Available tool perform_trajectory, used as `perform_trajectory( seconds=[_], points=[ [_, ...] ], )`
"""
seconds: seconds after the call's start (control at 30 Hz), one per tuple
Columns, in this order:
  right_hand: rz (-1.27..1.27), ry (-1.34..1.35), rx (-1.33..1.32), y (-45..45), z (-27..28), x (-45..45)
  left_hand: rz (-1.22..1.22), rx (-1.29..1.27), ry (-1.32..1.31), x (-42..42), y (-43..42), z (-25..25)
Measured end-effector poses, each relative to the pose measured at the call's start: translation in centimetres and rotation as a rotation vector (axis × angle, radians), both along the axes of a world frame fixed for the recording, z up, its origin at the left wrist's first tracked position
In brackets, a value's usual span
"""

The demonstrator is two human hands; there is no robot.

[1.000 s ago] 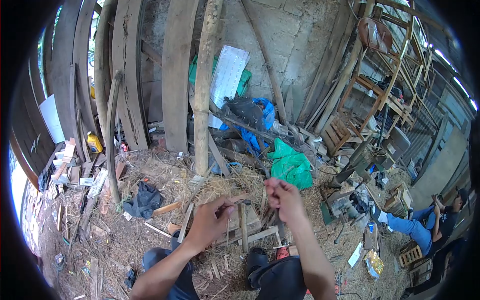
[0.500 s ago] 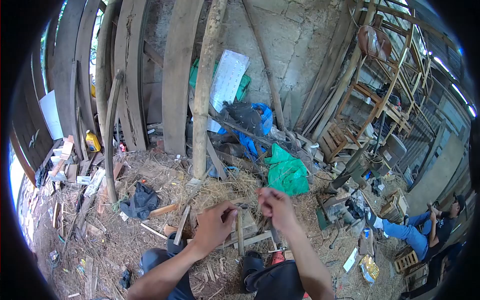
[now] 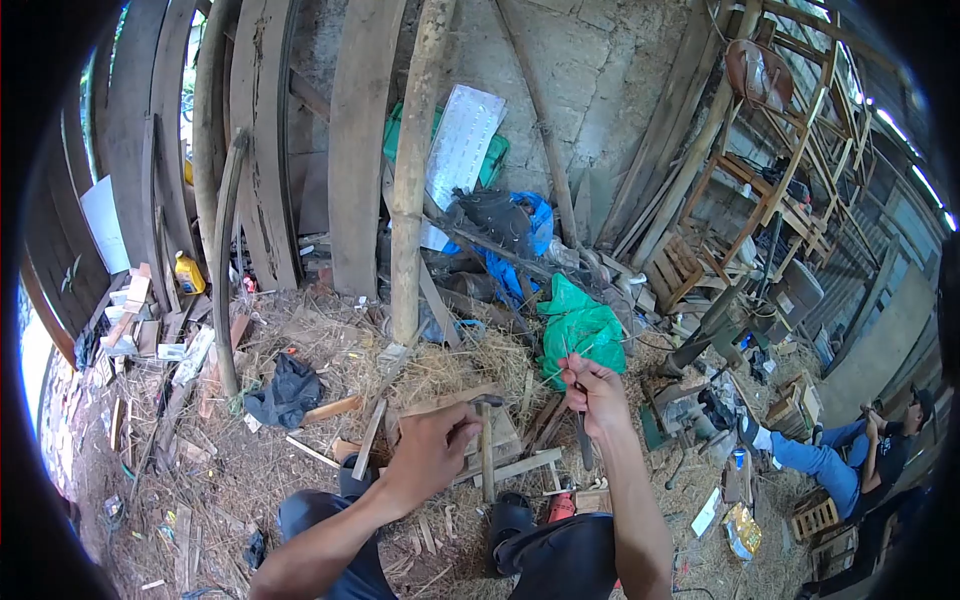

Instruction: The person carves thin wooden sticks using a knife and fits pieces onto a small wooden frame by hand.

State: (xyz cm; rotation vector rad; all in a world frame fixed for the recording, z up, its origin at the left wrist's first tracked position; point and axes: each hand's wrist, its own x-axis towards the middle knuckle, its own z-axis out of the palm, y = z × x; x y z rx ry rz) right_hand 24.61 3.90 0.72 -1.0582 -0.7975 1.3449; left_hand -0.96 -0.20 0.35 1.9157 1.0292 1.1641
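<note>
My left hand (image 3: 432,450) is closed, with thumb and curled fingertips together. Whatever it may hold is too small to tell. Just beyond its fingers is a hammer (image 3: 487,440), its dark head uppermost and its wooden handle running down toward my feet. My right hand (image 3: 598,398), raised in front of a green plastic bag (image 3: 582,330), is closed around a narrow dark tool (image 3: 585,445) that sticks out below the palm. A thin, pale sliver shows at its fingertips. Wooden boards (image 3: 490,430) lie on the ground between my hands.
A black plastic bag (image 3: 285,396) lies on the littered ground at left, near a yellow bottle (image 3: 188,273). A wooden post (image 3: 408,210) stands ahead. A red object (image 3: 561,506) is beside my sandal (image 3: 510,520). At right, a person (image 3: 865,450) sits near stacked wooden frames.
My right hand has moved right and slightly up, away from the left, carrying the dark tool. The left hand has shifted slightly down and left, and the hammer head shows more plainly.
</note>
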Motion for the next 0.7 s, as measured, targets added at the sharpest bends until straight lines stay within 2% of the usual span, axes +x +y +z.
perform_trajectory(
  seconds=[0.03, 0.1, 0.13, 0.2, 0.23, 0.33, 0.4, 0.53, 0.7],
  points=[
    [0.002, -0.001, 0.000, 0.1, -0.1, 0.7, 0.002, 0.000, -0.001, -0.1, -0.1, 0.0],
    [-0.221, 0.009, 0.042, 0.6, -0.7, 3.5, 0.026, 0.006, -0.047, -0.3, -0.2, 0.4],
    [-0.222, 0.007, 0.049, 1.1, -1.5, 5.9, 0.024, 0.012, -0.050, -0.7, -0.2, 0.9],
    [-0.423, 0.307, 0.094, 1.6, -2.4, 9.0, 0.092, -0.093, 0.032, -1.9, 0.2, 2.1],
    [-0.415, 0.305, 0.103, 1.4, -2.6, 9.0, 0.092, -0.105, -0.008, -2.3, 0.7, 1.4],
    [-0.327, 0.139, 0.061, 0.3, -1.9, 6.2, 0.109, -0.127, -0.053, -2.1, 1.7, 0.0],
    [-0.094, -0.127, 0.053, -0.5, -0.2, 1.9, 0.119, -0.144, -0.036, -1.4, 1.6, -0.4],
    [0.286, -0.066, 0.064, -2.9, 1.6, -6.3, 0.052, -0.121, -0.092, 0.3, 1.6, -0.8],
    [0.319, -0.067, 0.081, -1.2, 0.2, -5.7, 0.032, -0.112, -0.066, 0.7, 1.4, -0.4]
  ],
)
